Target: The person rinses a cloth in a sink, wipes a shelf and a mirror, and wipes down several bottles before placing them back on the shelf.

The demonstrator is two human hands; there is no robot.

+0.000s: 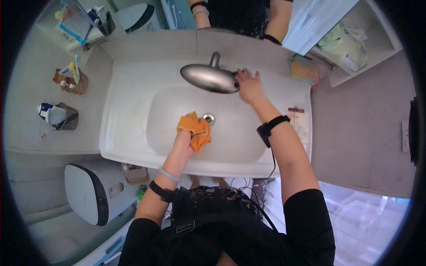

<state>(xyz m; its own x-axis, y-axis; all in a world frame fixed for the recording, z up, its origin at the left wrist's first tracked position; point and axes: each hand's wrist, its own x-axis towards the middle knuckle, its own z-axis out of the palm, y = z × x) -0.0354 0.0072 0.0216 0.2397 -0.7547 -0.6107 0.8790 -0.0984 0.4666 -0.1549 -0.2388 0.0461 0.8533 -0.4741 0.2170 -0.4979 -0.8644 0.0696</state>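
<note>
- Left hand (183, 141): fingers closed round an orange cloth (195, 131), bunched and crumpled, soft towel-like weave. The cloth sits low in the bowl of the sink (133, 111), just left of the drain (209, 118), and looks pressed against the sink floor.
- Right hand (249, 85): fingers loosely spread, flat against the right end of the tap (210, 78). Can't tell whether it grips anything underneath (the palm faces away from the camera).
- Tap: smooth brushed metal, a flattened oval head on a short curved neck, overhanging the back of the bowl.
- Sink: white, glossy, rounded rectangle with a wide flat rim; the drain is a small round metal ring near mid-bowl.
- Both wrists carry black straps; the left also has a pale clear bangle.
- Left of the sink on the grey counter: a dark metal cup (66, 117) with tubes in it, and a brown holder (76, 82) with toothbrushes, well apart from both hands.
- Right rim: a flat printed card (298, 119), near the right forearm but not touching.
- Back right corner: a yellow-orange sponge-like pad (302, 69) in a pink tray.
- Below the counter at left: a white bin (91, 191) with rounded corners and a dark band.
</note>
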